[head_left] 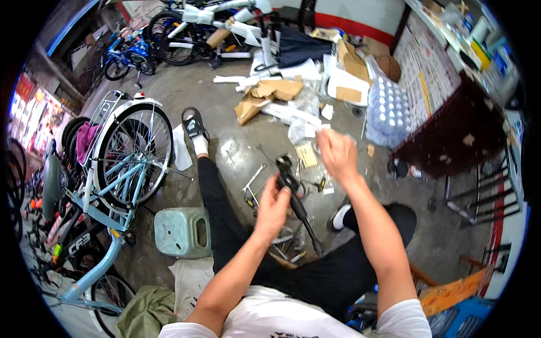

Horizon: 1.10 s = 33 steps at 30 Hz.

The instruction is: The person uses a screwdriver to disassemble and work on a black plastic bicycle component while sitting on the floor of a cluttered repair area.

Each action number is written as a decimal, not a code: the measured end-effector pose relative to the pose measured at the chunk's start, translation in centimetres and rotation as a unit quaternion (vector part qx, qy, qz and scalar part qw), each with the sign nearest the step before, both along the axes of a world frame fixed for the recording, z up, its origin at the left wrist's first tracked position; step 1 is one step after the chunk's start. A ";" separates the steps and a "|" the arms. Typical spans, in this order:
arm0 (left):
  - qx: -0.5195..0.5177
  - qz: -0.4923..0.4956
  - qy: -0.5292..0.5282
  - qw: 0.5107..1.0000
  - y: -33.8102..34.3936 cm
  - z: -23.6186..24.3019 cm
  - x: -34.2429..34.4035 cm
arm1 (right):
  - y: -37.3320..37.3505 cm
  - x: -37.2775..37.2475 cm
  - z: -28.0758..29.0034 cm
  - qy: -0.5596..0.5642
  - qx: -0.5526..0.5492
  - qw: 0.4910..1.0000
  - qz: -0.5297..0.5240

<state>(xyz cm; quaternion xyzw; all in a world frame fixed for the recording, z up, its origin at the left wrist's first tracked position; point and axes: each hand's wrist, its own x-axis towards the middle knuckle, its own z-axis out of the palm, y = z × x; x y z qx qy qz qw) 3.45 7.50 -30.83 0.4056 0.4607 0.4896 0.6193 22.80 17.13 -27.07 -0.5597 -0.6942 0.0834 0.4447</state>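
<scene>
Left hand (272, 207) is closed around the black bike part (293, 194), whose long axis runs from far-left to near-right; right hand (337, 153), farther away, pinches clear plastic wrapping (301, 130), I see.

Bicycle repair workshop: bicycles (121, 163), loose wrenches (253, 179), cardboard scraps (270, 93).

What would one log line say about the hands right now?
left hand: grips black bike part | right hand: raised, holds clear plastic wrap | around: tools on floor, green stool, light-blue bicycle
</scene>
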 end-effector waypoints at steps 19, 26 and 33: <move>0.019 0.100 0.013 0.995 -1.6 3.8 -2.1 | 0.7 5.1 -0.6 -0.072 -0.125 0.988 -0.059; -0.040 0.088 0.019 0.995 -0.9 1.8 -1.6 | 0.6 6.0 -6.1 -0.109 -0.203 0.970 -0.076; -0.118 0.075 0.021 0.990 2.3 -1.6 -0.3 | -4.2 11.9 -22.0 -0.102 -0.525 0.834 -0.137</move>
